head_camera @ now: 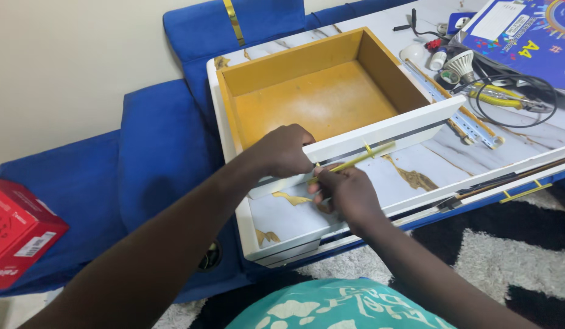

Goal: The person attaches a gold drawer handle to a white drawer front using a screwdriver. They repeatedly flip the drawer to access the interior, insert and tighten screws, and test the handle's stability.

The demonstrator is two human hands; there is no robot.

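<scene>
A drawer (322,100) with yellow-brown inside walls and a white front panel (392,128) lies on a white marble-patterned table (444,161). My left hand (285,149) grips the left end of the front panel from above. My right hand (346,192) is shut on a thin gold bar handle (358,159) and holds it along the face of the front panel. The bar runs from my fingers up to the right.
Blue upholstered seats (164,143) stand left of and behind the table. A red box (14,234) sits at far left. At the table's right lie metal drawer rails (462,119), light bulbs (462,61), black cable (520,100), a blue paper pack (529,33). A black-and-white rug (514,262) covers the floor.
</scene>
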